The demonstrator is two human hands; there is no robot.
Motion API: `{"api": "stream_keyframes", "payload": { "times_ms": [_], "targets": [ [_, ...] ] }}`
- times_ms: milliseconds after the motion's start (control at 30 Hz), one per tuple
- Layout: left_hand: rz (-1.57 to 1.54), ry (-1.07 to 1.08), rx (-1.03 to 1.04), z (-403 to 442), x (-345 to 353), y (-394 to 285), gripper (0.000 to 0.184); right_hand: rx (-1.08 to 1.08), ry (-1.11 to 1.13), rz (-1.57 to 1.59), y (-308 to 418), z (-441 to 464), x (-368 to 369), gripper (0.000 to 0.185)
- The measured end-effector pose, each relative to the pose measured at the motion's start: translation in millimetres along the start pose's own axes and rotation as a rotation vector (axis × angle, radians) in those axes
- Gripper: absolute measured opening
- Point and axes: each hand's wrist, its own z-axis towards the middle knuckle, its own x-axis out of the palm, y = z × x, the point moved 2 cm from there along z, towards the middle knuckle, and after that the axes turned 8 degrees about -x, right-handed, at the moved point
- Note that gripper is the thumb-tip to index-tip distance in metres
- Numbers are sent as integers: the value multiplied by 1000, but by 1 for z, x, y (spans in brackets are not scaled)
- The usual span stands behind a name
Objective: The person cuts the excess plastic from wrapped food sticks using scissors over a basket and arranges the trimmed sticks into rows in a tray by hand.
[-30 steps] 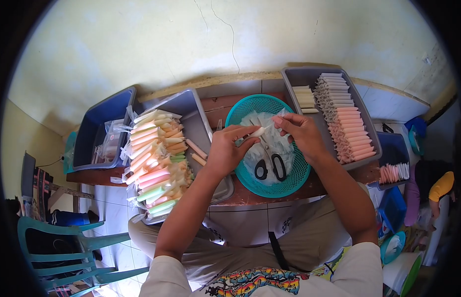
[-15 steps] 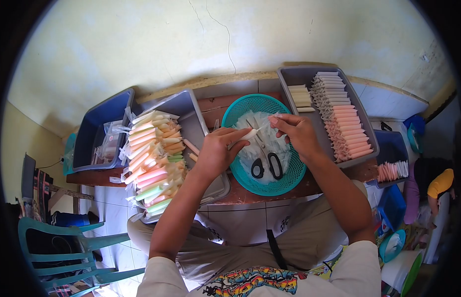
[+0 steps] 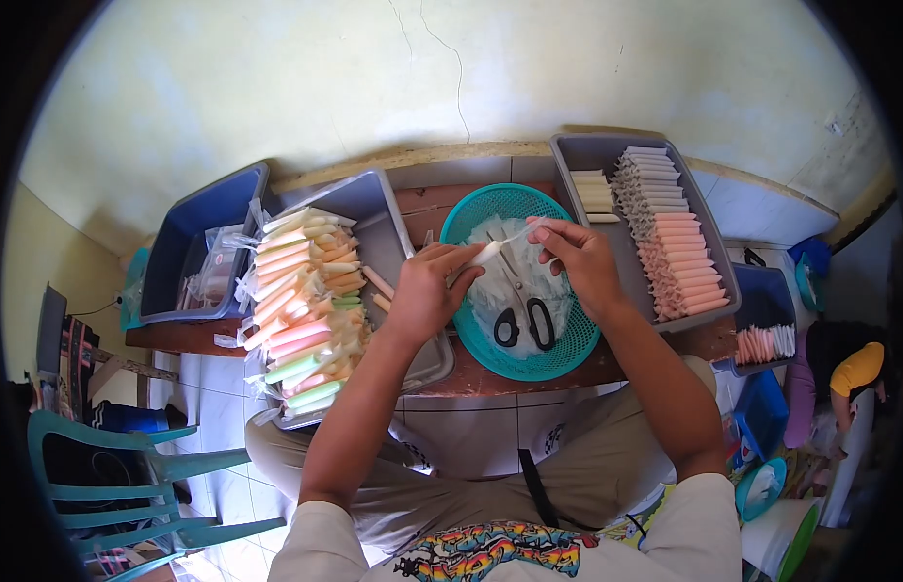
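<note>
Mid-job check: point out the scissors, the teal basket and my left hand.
Scissors (image 3: 518,285): head view, on the pivot between blades and handles.
Teal basket (image 3: 529,370): head view, on its wall nearest the wearer.
Left hand (image 3: 427,291): head view, on the back of the hand.

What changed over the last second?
Left hand, pinching a white tube, shifted slightly left; the gap to the right hand widened, with a clear plastic strip stretched between. No visible release. Scissors stayed in the teal basket.
</note>
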Motion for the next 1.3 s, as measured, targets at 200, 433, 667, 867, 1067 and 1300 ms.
{"api": "stream_keyframes", "payload": {
  "times_ms": [200,433,667,867,1067,1300],
  "targets": [
    [22,-66,-38,0,0,5,38,63,60,-107,-10,-6,-2,41],
    [9,-127,-83,0,0,10,34,-311,251,-956,-19,-35,13,48],
    [50,-107,-102,0,1,11,35,-68,351,-1173,-39,-47,30,61],
    [2,-111,-76,0,1,9,34,18,395,-1171,-53,-48,37,79],
    [47,-65,-120,0,1,9,37,114,383,-1183,-53,-44,42,80],
    [54,-89,-85,2,-6,12,36,25,399,-1079,-38,-44,28,78]
  ]
}}
